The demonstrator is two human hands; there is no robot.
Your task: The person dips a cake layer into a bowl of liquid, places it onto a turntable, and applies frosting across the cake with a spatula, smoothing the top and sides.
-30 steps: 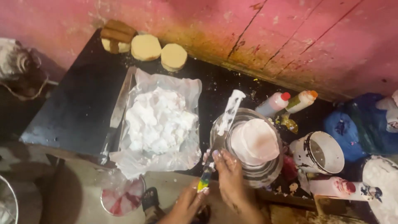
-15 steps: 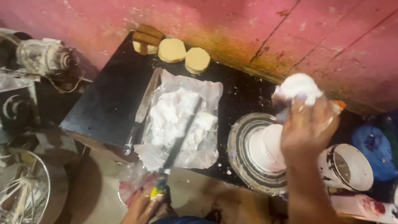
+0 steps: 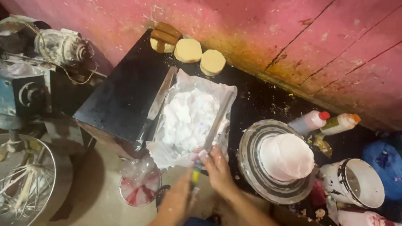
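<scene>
Gripping the spatula (image 3: 209, 138) by its handle, the left hand (image 3: 178, 203) and right hand (image 3: 217, 169) lay its blade across the white cream (image 3: 188, 119) in the lined tray (image 3: 169, 152). On the turntable (image 3: 251, 167), the cake (image 3: 287, 157) looks coated on top; its sides are hard to judge.

Taking the white cream heap (image 3: 188, 119) on its plastic sheet as landmark: left of it the black tabletop (image 3: 121, 96) lies bare save a long metal blade (image 3: 161, 94) along the sheet's edge. Behind it three round cakes (image 3: 188, 50) block the wall side. To its right a turntable (image 3: 274, 165) with a frosted cake (image 3: 286, 155), two squeeze bottles (image 3: 324, 122) and a white bucket (image 3: 362, 182) crowd the way.
</scene>
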